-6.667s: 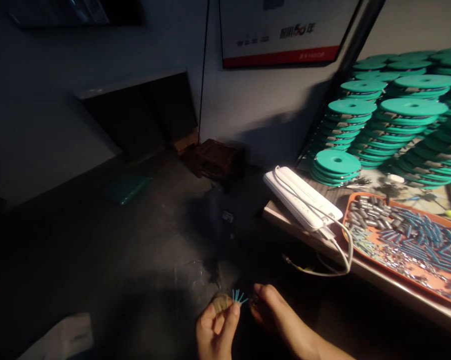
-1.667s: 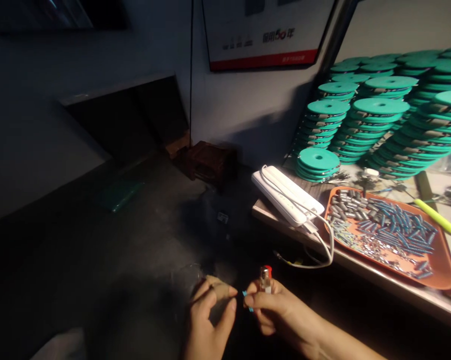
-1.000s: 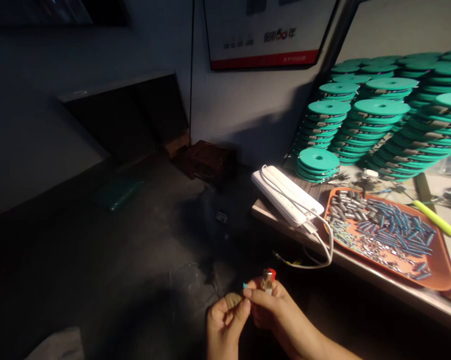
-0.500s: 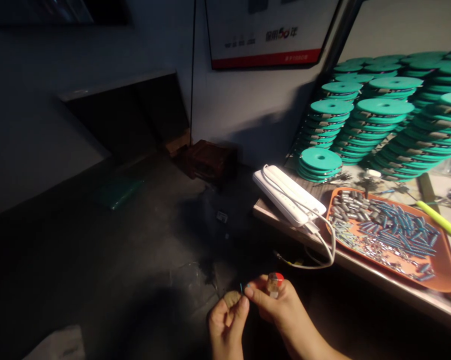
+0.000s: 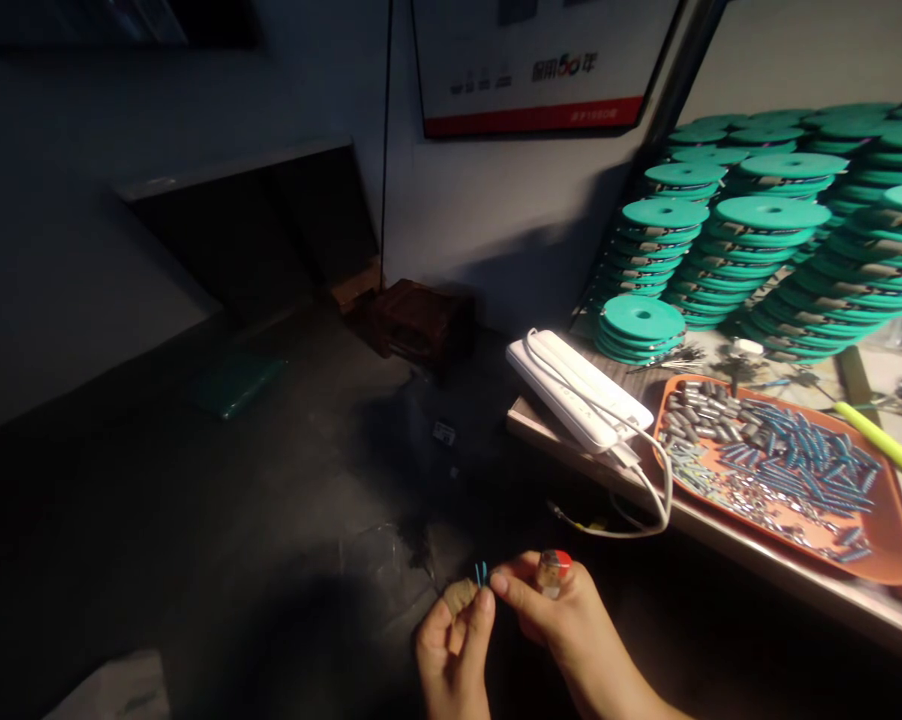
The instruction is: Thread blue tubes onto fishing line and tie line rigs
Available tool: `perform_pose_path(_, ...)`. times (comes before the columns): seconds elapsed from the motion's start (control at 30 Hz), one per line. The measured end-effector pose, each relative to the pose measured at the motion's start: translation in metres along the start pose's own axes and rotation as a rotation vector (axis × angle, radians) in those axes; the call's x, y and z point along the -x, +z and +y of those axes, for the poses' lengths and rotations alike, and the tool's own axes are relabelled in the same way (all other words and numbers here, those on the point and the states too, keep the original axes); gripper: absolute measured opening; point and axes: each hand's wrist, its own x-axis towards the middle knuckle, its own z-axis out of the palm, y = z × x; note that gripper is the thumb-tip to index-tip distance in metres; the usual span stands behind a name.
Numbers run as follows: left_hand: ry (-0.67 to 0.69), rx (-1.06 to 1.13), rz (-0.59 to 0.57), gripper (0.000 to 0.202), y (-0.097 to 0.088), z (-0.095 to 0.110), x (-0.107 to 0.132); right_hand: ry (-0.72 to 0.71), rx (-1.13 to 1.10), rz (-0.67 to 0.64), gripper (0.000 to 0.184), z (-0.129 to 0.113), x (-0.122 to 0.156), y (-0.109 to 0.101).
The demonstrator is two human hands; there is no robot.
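Note:
Low in the middle of the head view, my left hand (image 5: 457,640) is closed in a pinch on thin blue strips (image 5: 482,574), whose tips stick up above the thumb. A tan wrap (image 5: 461,596) covers one of its fingers. Right beside it my right hand (image 5: 552,610) is closed too, thumb and forefinger pressed together close to the strips; what lies between them is hidden. A small red-ended object (image 5: 555,566) shows at the right hand's fingers, and I cannot tell whether it is held or wrapped round a finger.
On the table at right, an orange tray (image 5: 897,545) holds grey metal cylinders, blue ribbed pieces and small shiny metal parts. A white power strip (image 5: 578,395) with cable overhangs the table edge. Behind stand stacks of green spools (image 5: 772,212). A yellow-green tool (image 5: 880,438) lies by the tray.
Two blue strip tips now stand side by side above my left thumb, where one stood before. The blue speck at my right fingertips is gone. Both hands stay nearly in place.

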Motion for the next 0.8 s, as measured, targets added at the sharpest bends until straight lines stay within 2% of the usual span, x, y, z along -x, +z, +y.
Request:
perform_pose_path(0.17,-0.004,0.002,0.082,0.029,-0.0019,-0.0014,-0.0002,-0.005,-0.005,-0.011,0.034,0.0003,-0.0002,-0.0010)
perform_pose_path(0.4,0.025,-0.040,0.025,0.027,-0.0049,-0.0013,-0.0048,-0.028,0.046,-0.015,0.034,0.0075,-0.0025,-0.0048)
perform_pose_path(0.6,0.045,-0.053,0.051,0.028,-0.0052,-0.0004,-0.0038,-0.024,-0.024,-0.036,0.031,0.0031,0.0018,-0.0009)
perform_pose_path(0.8,0.065,-0.080,-0.045,0.024,-0.0022,0.0035,-0.0004,0.026,-0.077,-0.093,0.036,-0.0003,0.0016,0.0029)
